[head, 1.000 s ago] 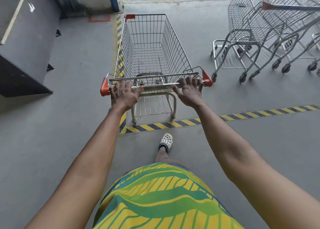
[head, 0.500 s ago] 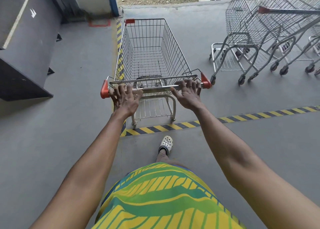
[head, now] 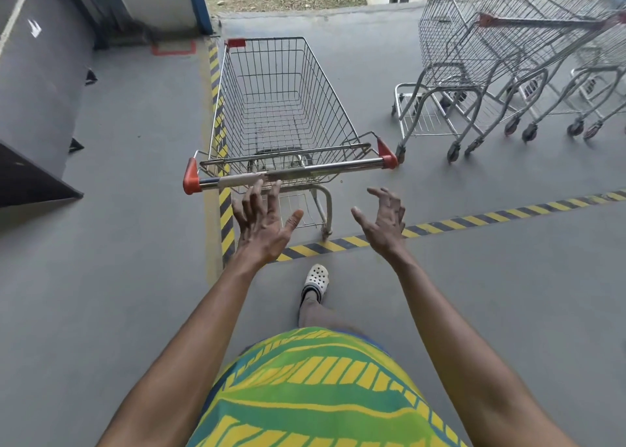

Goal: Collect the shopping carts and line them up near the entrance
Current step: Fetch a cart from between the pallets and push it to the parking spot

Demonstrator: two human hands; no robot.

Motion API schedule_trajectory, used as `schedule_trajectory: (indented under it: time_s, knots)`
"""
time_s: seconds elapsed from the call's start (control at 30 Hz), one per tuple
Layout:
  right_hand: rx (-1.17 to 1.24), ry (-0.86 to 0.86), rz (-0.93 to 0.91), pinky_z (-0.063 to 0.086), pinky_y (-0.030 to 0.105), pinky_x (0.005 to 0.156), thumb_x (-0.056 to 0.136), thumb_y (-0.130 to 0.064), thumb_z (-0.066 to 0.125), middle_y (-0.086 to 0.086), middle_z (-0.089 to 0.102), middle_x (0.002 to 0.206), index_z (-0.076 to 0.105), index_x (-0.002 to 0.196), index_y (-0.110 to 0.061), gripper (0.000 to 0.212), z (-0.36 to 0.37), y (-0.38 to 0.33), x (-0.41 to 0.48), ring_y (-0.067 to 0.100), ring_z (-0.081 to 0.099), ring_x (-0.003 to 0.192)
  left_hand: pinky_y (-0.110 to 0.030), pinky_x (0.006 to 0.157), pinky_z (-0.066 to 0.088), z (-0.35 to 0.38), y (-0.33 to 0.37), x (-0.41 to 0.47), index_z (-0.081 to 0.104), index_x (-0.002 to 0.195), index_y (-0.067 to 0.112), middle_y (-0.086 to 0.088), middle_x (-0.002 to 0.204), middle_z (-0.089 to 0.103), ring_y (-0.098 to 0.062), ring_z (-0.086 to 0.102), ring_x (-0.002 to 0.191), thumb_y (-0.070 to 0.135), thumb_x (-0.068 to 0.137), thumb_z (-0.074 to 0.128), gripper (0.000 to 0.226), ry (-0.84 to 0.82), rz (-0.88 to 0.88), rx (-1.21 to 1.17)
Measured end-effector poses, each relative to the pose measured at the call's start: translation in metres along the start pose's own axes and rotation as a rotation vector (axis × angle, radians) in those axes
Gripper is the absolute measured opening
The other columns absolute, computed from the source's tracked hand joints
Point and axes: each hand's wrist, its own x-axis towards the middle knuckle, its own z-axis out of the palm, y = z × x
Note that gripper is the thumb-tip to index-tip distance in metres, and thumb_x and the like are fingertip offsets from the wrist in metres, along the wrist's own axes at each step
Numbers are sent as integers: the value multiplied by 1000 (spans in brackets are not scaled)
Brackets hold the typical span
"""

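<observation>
Head view: your left hand [head: 262,223] and right hand [head: 382,225] both reach forward with fingers spread and loose, holding nothing. The shopping cart [head: 277,108] stands just ahead on the grey floor, inside a corner of yellow-and-black floor tape [head: 474,216]. Your left fingertips are just beside its red-capped handle [head: 305,170]; the right hand is clear of it. A row of nested carts [head: 491,57] stands to the right.

My cart [head: 277,108] was plain silver wire with orange-red handle caps [head: 190,181]. Grey floor [head: 118,277], yellow-and-black striped tape [head: 474,218] at 3 o'clock, white clog [head: 316,277], and my green-yellow-blue striped wrap [head: 321,396] at 6.
</observation>
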Motion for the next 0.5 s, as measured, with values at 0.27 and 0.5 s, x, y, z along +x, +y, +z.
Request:
schedule_trajectory:
  time_s: [0.27,0.5]
  knots:
    - [-107,-84,-17,27,54,115,97,-47,64,-1,21,167,36,156,-34,67,-12,-11,9,26,26,148,-47,97,38,-21,-24,19,61,130,16,-9,128,63,-33,48,123,41,95,52,44,418,-84,91]
    - [-227,-103,1,21,57,120,98,-42,61,-8,-1,173,19,163,-37,77,-33,-25,48,26,17,155,-48,103,37,-23,-53,34,59,139,18,-7,141,57,-33,43,133,34,95,55,46,303,-210,158]
